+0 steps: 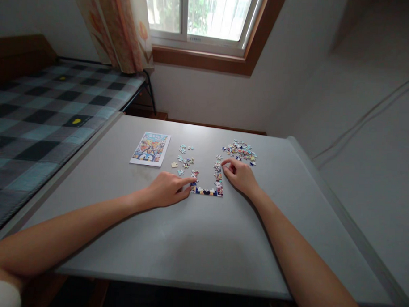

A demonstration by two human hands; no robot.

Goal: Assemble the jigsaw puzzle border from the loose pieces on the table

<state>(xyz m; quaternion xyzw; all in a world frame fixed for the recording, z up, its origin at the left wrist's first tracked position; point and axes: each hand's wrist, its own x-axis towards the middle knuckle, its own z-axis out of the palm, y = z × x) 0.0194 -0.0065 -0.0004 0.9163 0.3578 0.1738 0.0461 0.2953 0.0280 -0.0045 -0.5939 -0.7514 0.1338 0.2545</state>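
A partly joined jigsaw frame point(207, 190) lies in the middle of the grey table point(201, 243), forming a U of edge pieces. My left hand point(168, 189) rests on the table with its index finger stretched out, touching the frame's left side; the other fingers are curled. My right hand point(240, 175) lies against the frame's right side, fingertips pinched together at the top piece of that side. A heap of loose pieces point(241, 151) sits just behind my right hand. Several scattered pieces point(184, 161) lie behind my left hand.
A printed reference picture point(150, 148) lies at the table's back left. A bed with a checked cover point(41, 116) stands left of the table. Behind are a window point(200, 19) and a curtain point(111, 29). Grey floor point(376, 132) lies to the right.
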